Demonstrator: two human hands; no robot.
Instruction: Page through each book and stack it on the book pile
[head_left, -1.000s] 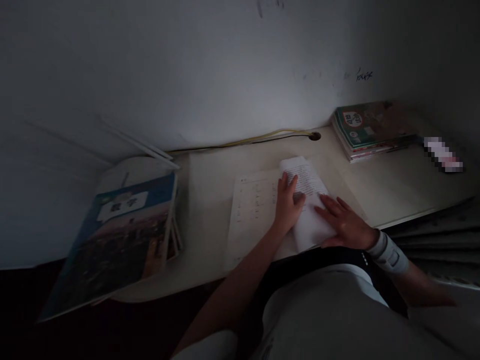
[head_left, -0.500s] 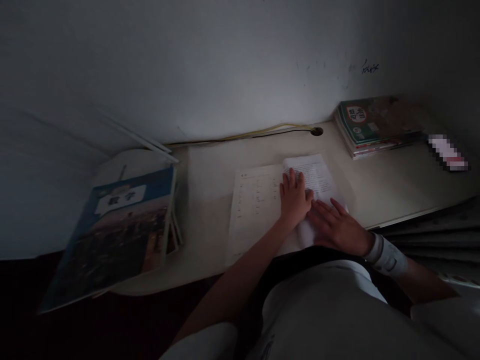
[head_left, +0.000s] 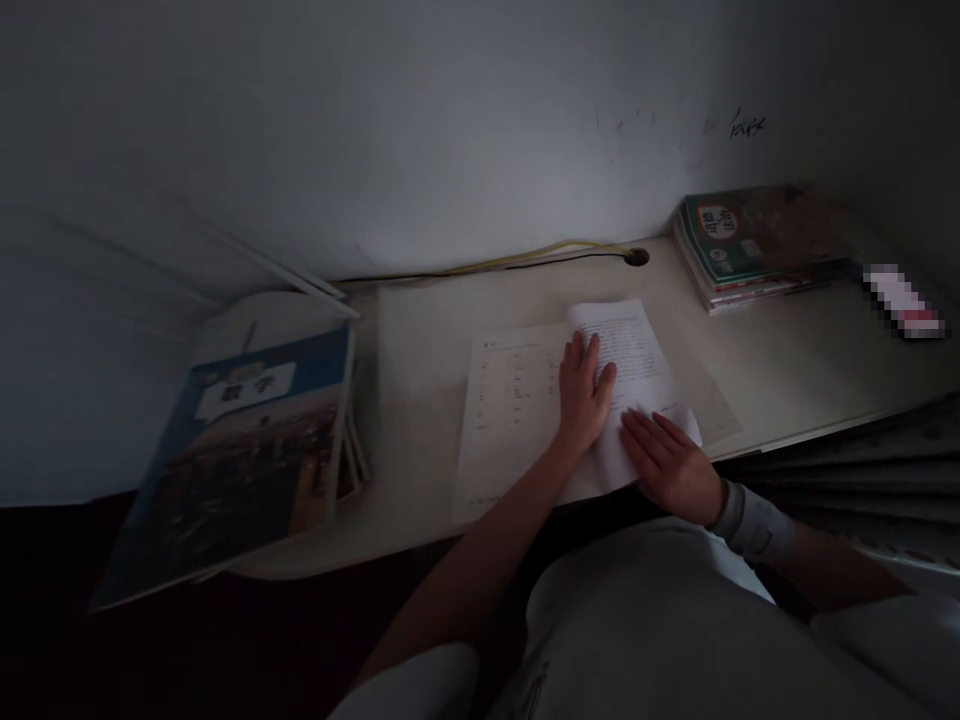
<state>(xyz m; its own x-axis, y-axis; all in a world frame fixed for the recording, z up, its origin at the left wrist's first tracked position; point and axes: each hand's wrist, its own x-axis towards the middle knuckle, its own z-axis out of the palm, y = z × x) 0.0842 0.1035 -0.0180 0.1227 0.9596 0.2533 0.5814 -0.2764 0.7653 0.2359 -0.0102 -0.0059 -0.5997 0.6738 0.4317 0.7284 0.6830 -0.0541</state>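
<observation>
A printed sheet of paper (head_left: 626, 345), seemingly folded over, lies on the desk with its lower right corner curling up. My left hand (head_left: 583, 392) rests flat on its left edge, fingers pointing away from me and thumb apart. On the lower part of the same sheet lies my right hand (head_left: 670, 462), fingers stretched out and palm down. A wristband (head_left: 754, 522) is around the right wrist. Left of the folded sheet is a flatter page (head_left: 504, 410) with columns of short printed lines, partly covered by my left forearm.
A stack of textbooks with a blue cover (head_left: 247, 460) overhangs the desk's left end. More books (head_left: 757, 240) are piled at the back right, beside a blurred-out phone-like object (head_left: 904, 300). Yellow and black cables (head_left: 487, 265) run along the wall to a round hole (head_left: 636, 257).
My right hand has shifted a little down and away from the left hand over the folded sheet. The left hand's fingers have drawn closer together. The view has tilted slightly.
</observation>
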